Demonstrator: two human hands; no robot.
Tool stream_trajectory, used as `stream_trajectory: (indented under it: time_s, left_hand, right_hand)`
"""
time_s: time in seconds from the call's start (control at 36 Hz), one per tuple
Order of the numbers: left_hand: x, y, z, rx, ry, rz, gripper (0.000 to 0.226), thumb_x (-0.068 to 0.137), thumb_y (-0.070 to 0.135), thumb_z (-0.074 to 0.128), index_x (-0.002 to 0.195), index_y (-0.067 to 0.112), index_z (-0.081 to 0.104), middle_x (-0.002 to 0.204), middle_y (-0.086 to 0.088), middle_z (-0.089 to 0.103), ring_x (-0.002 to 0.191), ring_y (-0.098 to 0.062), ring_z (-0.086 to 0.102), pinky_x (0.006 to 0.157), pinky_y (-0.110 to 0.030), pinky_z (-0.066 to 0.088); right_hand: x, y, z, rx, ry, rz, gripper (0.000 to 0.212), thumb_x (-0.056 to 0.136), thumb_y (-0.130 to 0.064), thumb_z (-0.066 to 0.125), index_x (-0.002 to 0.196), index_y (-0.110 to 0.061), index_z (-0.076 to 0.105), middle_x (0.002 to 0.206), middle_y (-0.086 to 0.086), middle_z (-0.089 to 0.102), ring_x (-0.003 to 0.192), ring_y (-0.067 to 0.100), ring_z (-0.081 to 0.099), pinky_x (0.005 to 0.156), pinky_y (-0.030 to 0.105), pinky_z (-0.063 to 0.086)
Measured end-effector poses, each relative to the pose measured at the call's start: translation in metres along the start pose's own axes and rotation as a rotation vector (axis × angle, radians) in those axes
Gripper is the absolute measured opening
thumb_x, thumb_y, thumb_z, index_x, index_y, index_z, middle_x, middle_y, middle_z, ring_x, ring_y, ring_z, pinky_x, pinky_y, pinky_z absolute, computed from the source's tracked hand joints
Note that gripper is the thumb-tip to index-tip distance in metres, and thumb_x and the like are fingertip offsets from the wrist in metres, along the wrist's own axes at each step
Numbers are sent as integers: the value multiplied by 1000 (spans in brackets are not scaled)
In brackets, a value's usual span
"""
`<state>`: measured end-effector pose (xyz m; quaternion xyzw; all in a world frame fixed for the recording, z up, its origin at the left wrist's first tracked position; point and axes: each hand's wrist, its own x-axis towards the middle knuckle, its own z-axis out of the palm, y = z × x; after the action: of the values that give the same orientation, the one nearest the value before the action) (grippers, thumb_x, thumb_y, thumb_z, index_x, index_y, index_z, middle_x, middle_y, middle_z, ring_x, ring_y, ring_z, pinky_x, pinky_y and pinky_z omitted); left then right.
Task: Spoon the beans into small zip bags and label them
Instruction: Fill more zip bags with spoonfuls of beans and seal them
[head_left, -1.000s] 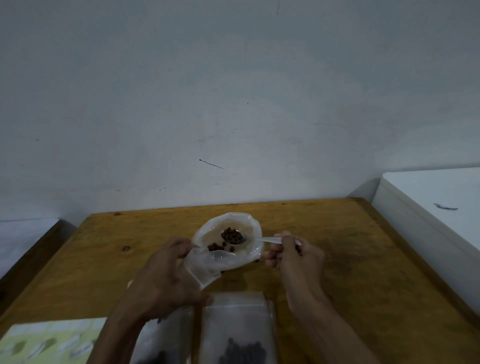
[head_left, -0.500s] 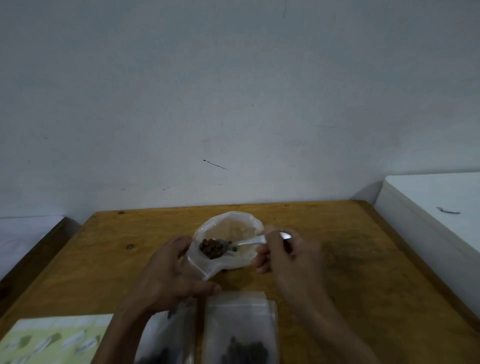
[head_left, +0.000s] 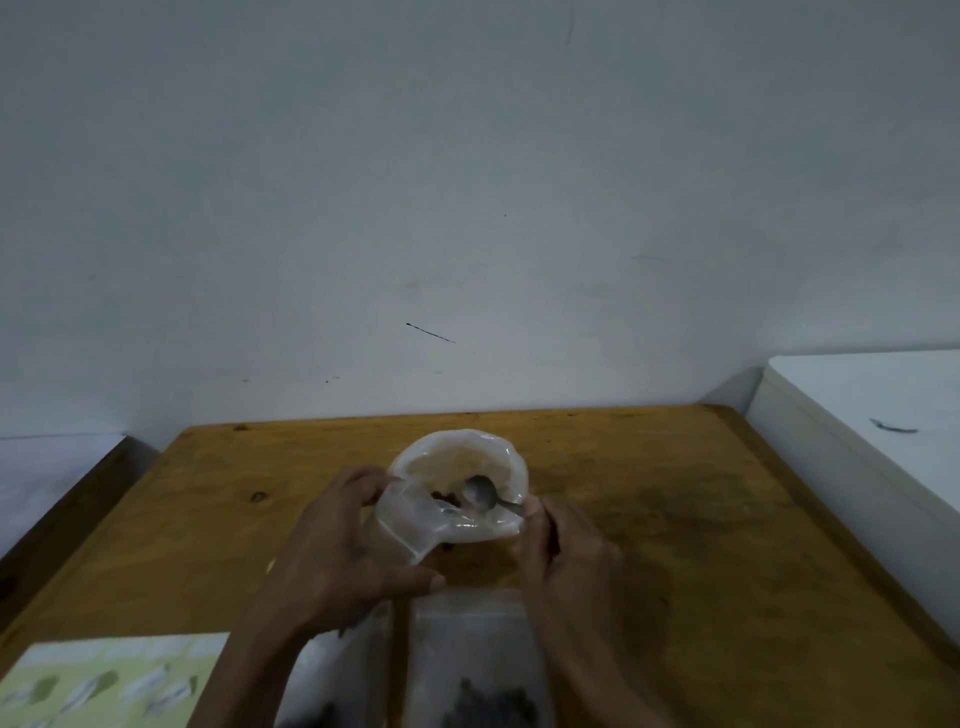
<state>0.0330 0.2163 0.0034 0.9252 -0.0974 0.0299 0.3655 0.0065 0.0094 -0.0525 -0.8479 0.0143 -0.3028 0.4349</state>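
Beans (head_left: 445, 500) lie dark in the big bag (head_left: 457, 467), beside the spoon (head_left: 480, 493) bowl. The left hand (head_left: 343, 540) grips a small bag (head_left: 410, 525); the right hand (head_left: 563, 551) pinches the spoon's handle.

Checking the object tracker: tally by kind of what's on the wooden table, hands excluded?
Plastic bags: 4: large source bag, small zip bag being filled, two filled bags lying flat
Spoon: 1
Label sheet: 1
Total: 6
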Motion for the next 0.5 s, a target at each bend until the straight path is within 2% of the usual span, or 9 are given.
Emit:
stream_trajectory:
  time_s: [0.06,0.17,0.22,0.31,0.39,0.5]
  left_hand:
    - [1,2,0,17,16,19,89,42,46,96,117,39,49,119,24,46,106,-4,50,73,-13,42]
    - [5,10,-1,50,27,56,95,40,48,96,124,33,52,123,22,46,109,-6,50,82,-20,48]
    - [7,15,-1,82,29,66,102,41,49,96,131,28,53,131,17,45,115,-10,49,88,-27,50]
    - [9,18,-1,101,28,63,104,42,47,96,133,27,51,132,18,43,113,-9,48,84,-23,48]
    - [11,13,-3,89,14,56,101,41,45,97,131,26,53,129,19,44,111,-8,50,81,-22,49]
    - [11,13,-3,73,1,104,101,39,49,96,129,28,56,130,22,44,114,-7,50,88,-27,51]
  right_hand:
    - [-1,-1,5,47,37,139,26,100,-28,49,84,-22,68,67,-7,65,60,5,63,55,33,54]
    - [2,-6,11,187,53,440,34,102,-27,50,73,-22,66,57,-5,67,54,2,65,56,27,55]
    - [1,-5,13,264,71,540,32,102,-26,51,77,-17,69,59,-3,69,51,4,66,52,23,53]
    - [2,-4,13,358,83,667,29,102,-27,51,87,-13,72,66,0,72,53,8,68,51,19,51]
    - [1,-6,13,423,54,768,32,102,-28,52,82,-12,71,62,3,72,57,14,70,58,28,57]
    - [6,-7,13,517,73,878,33,101,-25,54,76,-9,70,60,6,72,55,18,70,63,35,61]
